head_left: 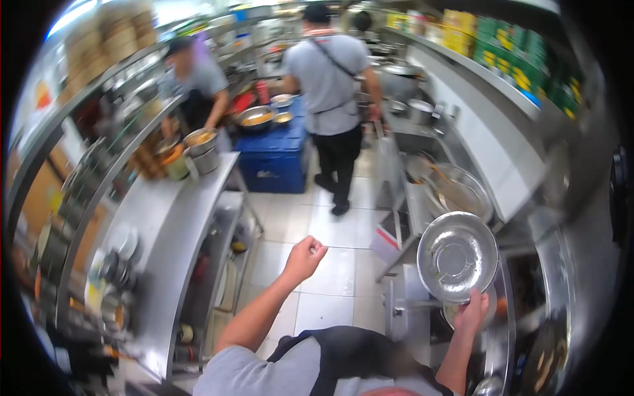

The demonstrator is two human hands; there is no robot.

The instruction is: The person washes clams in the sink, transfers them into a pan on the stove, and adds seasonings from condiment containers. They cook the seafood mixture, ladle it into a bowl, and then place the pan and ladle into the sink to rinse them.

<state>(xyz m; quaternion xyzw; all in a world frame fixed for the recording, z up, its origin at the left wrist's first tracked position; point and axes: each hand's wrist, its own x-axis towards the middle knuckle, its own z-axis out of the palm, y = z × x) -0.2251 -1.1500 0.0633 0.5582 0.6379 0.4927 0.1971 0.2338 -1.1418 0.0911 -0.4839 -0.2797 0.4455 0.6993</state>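
Note:
My right hand (472, 311) grips the near rim of a shallow metal bowl (439, 256). The bowl is tilted so its shiny inside faces me, with a few small food scraps or wet spots on it. Under and behind it, a round container (487, 315) on the right-hand counter is partly hidden. My left hand (305, 259) hangs over the tiled aisle, fingers curled into a loose fist, and nothing shows in it. It touches no surface.
A steel table (155, 244) with stacked dishes runs along my left. Ahead, a person (327, 82) walks in the aisle beside a blue cooler (272, 158) bearing a pan (256, 117). Another person (195, 82) works at left. A large strainer or pan (462, 195) lies on the right counter.

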